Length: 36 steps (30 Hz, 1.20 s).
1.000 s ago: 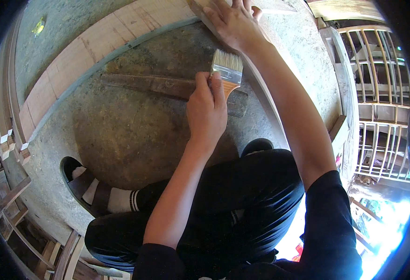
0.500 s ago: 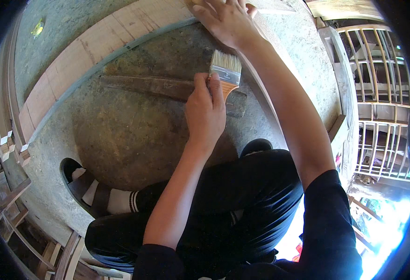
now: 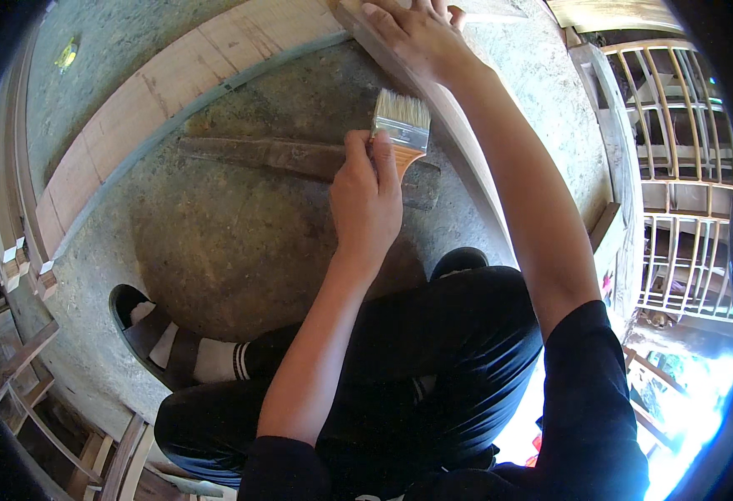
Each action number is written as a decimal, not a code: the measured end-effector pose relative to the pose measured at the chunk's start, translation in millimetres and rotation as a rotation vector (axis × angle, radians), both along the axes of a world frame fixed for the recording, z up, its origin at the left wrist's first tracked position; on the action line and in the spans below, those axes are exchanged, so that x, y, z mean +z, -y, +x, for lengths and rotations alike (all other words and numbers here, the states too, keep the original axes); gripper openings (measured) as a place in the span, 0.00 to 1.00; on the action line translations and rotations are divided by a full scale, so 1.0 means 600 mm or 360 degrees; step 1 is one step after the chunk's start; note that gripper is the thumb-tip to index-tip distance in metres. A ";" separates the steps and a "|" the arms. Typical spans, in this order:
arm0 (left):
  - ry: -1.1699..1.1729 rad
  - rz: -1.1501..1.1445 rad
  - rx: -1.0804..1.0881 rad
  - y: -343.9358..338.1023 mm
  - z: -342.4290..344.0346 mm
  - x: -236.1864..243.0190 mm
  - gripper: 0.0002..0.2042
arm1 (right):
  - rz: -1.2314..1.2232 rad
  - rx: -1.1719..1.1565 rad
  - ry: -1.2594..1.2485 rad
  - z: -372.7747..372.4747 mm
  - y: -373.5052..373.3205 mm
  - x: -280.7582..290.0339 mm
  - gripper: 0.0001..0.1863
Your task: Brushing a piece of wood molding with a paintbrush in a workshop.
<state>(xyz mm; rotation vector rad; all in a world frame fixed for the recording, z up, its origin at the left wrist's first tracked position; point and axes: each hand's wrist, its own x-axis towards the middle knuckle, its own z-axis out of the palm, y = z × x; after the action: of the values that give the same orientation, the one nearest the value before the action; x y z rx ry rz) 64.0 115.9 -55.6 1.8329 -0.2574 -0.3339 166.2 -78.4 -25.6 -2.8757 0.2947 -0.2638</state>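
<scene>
Head view shows the left hand (image 3: pixel 366 196) clasping a paintbrush (image 3: pixel 402 125) while the right hand (image 3: pixel 427 42), its grip unclear, has shifted rightward on the board (image 3: pixel 443 104), baring more wood.

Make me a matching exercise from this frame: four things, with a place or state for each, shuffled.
1. paintbrush
2. right hand
3. dark brown bar
4. slatted frame

A. lying on the floor
B. near the picture's right edge
C. held in the left hand
D. on the narrow pale board

Pairs: 1-C, 2-D, 3-A, 4-B
</scene>
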 end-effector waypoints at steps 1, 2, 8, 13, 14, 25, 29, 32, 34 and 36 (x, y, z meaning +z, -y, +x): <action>-0.0003 -0.0020 -0.0005 -0.002 0.001 0.000 0.20 | 0.0004 -0.0001 -0.0001 0.001 -0.002 0.005 0.31; -0.0004 -0.0017 -0.0006 -0.003 0.001 0.001 0.20 | 0.0026 0.0033 -0.0089 0.003 0.000 0.013 0.31; -0.0020 0.0012 0.0003 -0.002 0.001 0.001 0.19 | 0.0069 0.0071 -0.0246 0.001 -0.002 0.034 0.31; 0.0034 0.0030 0.0025 -0.002 0.001 0.003 0.19 | 0.0115 0.0129 -0.0152 -0.008 0.018 0.025 0.30; 0.0034 0.0030 0.0022 -0.002 0.001 0.002 0.19 | -0.0039 0.0168 -0.0134 -0.010 0.032 0.035 0.30; 0.0103 0.0061 -0.0018 0.002 0.001 -0.001 0.17 | -0.0145 0.0105 -0.0203 -0.028 0.026 0.029 0.33; 0.0102 0.0047 -0.0003 -0.001 0.001 0.003 0.17 | -0.0104 -0.0001 -0.0192 -0.019 0.012 0.024 0.34; 0.0067 0.0061 -0.0030 -0.005 0.003 0.008 0.17 | -0.0115 -0.0022 -0.0194 -0.014 0.008 0.019 0.33; 0.0038 0.0056 -0.0017 -0.003 0.003 0.007 0.17 | -0.0147 -0.0066 -0.0186 -0.017 0.006 0.014 0.33; 0.0057 0.0054 -0.0016 -0.005 0.004 0.007 0.18 | -0.0042 0.0013 -0.0159 -0.020 0.001 0.017 0.32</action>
<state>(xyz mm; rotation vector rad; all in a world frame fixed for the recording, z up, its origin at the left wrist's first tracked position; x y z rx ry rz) 66.3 118.9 -51.4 1.8729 -0.2874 -0.3147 154.1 -78.8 -15.3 -2.9208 0.2997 -0.1239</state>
